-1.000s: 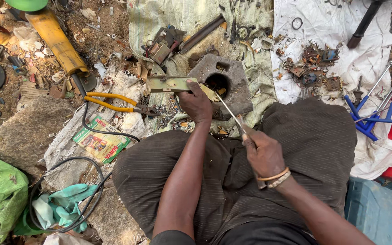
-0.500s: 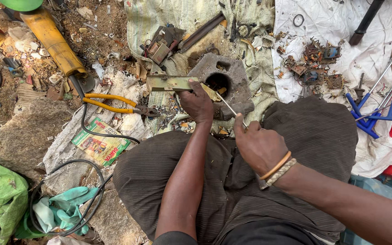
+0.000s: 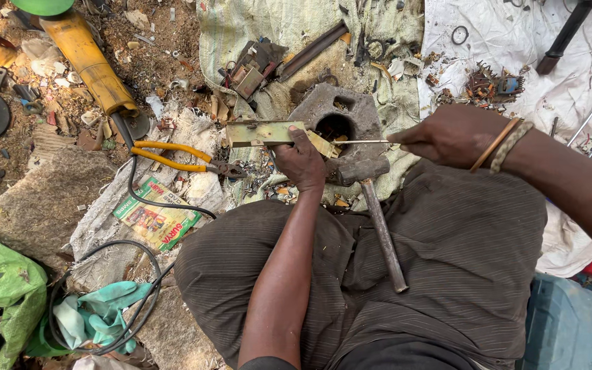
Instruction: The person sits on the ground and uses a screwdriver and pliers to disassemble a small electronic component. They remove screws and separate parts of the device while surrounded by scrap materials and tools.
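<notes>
On littered ground, head view: a seated person's left hand presses a flat, dull yellow-green metal plate against a grey stone block with a round hole in it; the grip is closed over the plate's right end. The right hand, fingers pinched narrow, holds a thin straight metal rod level, its tip at the plate's end just beside the hole. A hammer lies across the lap, its dark steel head near the block, its worn handle running down the striped brown cloth of the trousers.

Judged risks: the slim rod could slip off the hard, smooth plate and jab the left hand, since the fingers lie just beside its tip; the plate, held by one end only, could pivot on the uneven stone; the unsecured hammer could slide off the lap.

Materials: the block is rough, pitted and irregular. Yellow-handled pliers lie on a frayed woven sack to the left, near a black cable and a yellow cylindrical tool body. Rusty scrap parts rest on a white cloth to the right; soil and debris are coarse and dusty.
</notes>
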